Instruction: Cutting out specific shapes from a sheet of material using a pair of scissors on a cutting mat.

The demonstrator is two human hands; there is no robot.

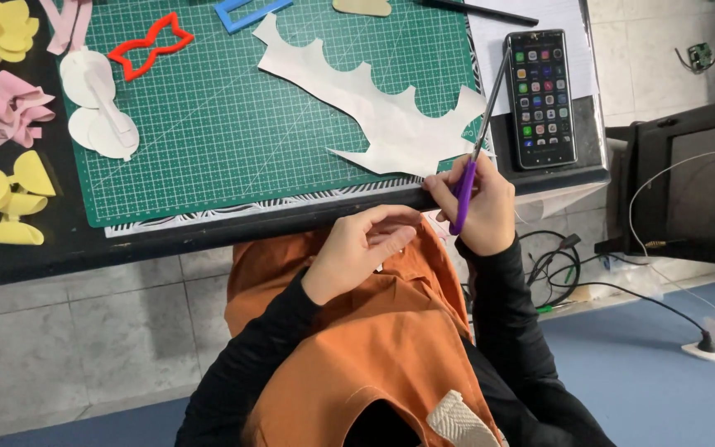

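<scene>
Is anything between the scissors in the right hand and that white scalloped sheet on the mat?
Nothing visible. The right hand holds the purple-handled scissors, blades up, already at the edge of the white scalloped sheet. The phone lies to the side, and the left hand is below the table edge.

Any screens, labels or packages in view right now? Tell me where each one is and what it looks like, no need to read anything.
Phone: flat on the table's right end, beside the green mat; black upright rectangle, screen lit with rows of small coloured icons.
Scissors in the right hand point up along its left edge.
No packages, labels or signs show.
</scene>
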